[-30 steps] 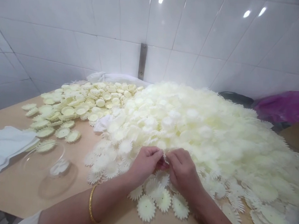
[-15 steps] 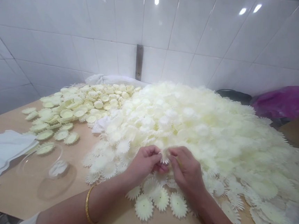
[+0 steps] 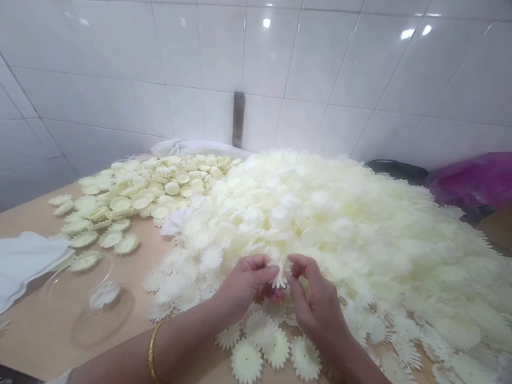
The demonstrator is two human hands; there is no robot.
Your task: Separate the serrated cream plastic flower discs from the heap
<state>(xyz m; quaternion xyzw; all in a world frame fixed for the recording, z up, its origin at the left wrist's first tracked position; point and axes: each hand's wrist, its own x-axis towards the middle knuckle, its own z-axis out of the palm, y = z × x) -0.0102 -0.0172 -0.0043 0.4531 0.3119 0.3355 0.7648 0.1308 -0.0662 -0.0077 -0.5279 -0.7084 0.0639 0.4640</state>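
A pale cream paper-like flower piece with pointed petals [image 3: 280, 275] is bent between my two hands, in front of the big pile. My left hand [image 3: 248, 281] is closed on it, thumb and fingers pinching its left side. My right hand [image 3: 316, 296] is at its right edge, with index finger and thumb around the petals; their exact contact is hard to make out. Below my hands, several flat toothed flower discs [image 3: 246, 361] lie on the table, each with a tiny centre hole.
A large heap of loose flower discs [image 3: 360, 225] covers the middle and right. Thicker stacked discs [image 3: 120, 204] lie back left. White sheets [image 3: 7, 272], a clear ring-shaped item with a white lump [image 3: 104, 295], and a magenta bag [image 3: 490, 176] surround them. A tiled wall [image 3: 197, 49] stands behind.
The view has tipped slightly upward, so the scene sits lower. My right index finger and thumb have spread a little at the flower piece's edge; my left hand keeps its pinch.
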